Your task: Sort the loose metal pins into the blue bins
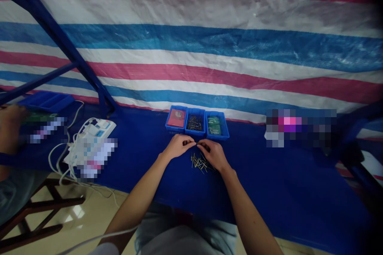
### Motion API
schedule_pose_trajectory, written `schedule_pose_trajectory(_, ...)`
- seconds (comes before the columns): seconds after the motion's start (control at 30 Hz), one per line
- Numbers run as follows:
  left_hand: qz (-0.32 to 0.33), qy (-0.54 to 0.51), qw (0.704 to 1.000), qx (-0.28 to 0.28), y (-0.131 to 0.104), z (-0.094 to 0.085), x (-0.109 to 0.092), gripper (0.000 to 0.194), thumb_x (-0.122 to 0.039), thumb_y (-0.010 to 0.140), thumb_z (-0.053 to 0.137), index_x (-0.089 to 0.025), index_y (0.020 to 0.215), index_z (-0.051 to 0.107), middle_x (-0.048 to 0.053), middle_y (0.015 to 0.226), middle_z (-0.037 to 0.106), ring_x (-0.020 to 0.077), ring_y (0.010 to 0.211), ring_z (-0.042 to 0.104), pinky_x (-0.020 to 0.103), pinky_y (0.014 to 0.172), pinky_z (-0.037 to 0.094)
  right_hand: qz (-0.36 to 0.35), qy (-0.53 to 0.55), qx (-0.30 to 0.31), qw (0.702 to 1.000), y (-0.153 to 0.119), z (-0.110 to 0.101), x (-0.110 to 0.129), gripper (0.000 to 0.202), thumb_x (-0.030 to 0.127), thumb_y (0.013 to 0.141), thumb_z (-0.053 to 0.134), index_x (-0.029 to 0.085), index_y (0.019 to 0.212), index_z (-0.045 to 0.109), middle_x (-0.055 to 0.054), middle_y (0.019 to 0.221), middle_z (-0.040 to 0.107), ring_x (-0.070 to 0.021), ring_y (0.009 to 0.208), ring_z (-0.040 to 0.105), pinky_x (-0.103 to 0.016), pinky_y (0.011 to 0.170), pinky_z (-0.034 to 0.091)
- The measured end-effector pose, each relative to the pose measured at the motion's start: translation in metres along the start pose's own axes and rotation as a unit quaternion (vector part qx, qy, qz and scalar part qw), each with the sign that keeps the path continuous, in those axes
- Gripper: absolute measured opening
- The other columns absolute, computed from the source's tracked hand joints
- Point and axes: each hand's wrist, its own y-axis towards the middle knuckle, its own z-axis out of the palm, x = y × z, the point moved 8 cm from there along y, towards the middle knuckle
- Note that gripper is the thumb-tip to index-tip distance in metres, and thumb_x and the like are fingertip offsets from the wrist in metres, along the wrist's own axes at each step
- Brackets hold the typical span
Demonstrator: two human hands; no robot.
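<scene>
My left hand (178, 146) and my right hand (214, 153) meet fingertip to fingertip over the blue tabletop, both closed in a pinch. Between them shows a small thin dark piece (198, 143), too small to identify. A loose pile of thin, brass-coloured pins or screws (200, 162) lies just below my fingers, partly covered by the right hand. Just beyond my hands, three blue bins stand in a row. The left bin holds a red flat item (176, 118), the middle one many dark thin pieces (195, 122), and the right one green-and-clear small packets (214, 125).
To the left lie a white power strip (104, 128) and tangled white cables (72, 159). A co-worker's arm (10, 127) is at the far left, near a blue tray (48, 101). Striped sheeting (209, 55) hangs behind the table. Blurred items sit at right.
</scene>
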Motion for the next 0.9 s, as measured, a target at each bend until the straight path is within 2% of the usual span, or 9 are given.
schedule_pose_trajectory(0.47, 0.004, 0.001, 1.0, -0.001, -0.0003, -0.0004, -0.0006, 0.027, -0.039, 0.093, 0.062, -0.016, 0.088, 0.075, 0.001, 0.072, 0.069, 0.0113, 0.06, 0.054, 0.022, 0.06, 0.04, -0.012, -0.006, 0.01, 1.0, 0.0005, -0.0014, 0.0058, 0.023, 0.037, 0.1, 0.052, 0.023, 0.096, 0.071, -0.005, 0.092, 0.074, -0.0212, 0.082, 0.069, -0.029, 0.072, 0.049)
schedule_pose_trajectory(0.7, 0.002, 0.002, 1.0, 0.004, -0.0001, -0.0009, -0.0017, 0.03, -0.04, 0.094, 0.059, -0.016, 0.086, 0.074, 0.001, 0.069, 0.067, 0.0116, 0.06, 0.054, 0.022, 0.06, 0.04, 0.009, -0.006, 0.001, 1.0, -0.0004, -0.001, -0.0018, 0.022, 0.039, 0.096, 0.057, 0.024, 0.106, 0.069, -0.002, 0.081, 0.072, -0.0189, 0.07, 0.066, -0.028, 0.063, 0.048)
schedule_pose_trajectory(0.9, -0.004, 0.001, 1.0, 0.007, 0.0, -0.0014, -0.0025, 0.031, -0.041, 0.094, 0.059, -0.016, 0.085, 0.074, 0.001, 0.069, 0.067, 0.0119, 0.059, 0.054, 0.022, 0.06, 0.04, -0.011, -0.004, 0.004, 1.0, 0.0009, -0.0019, 0.0037, 0.023, 0.036, 0.098, 0.051, 0.024, 0.1, 0.071, -0.005, 0.091, 0.074, -0.0209, 0.08, 0.069, -0.03, 0.071, 0.051)
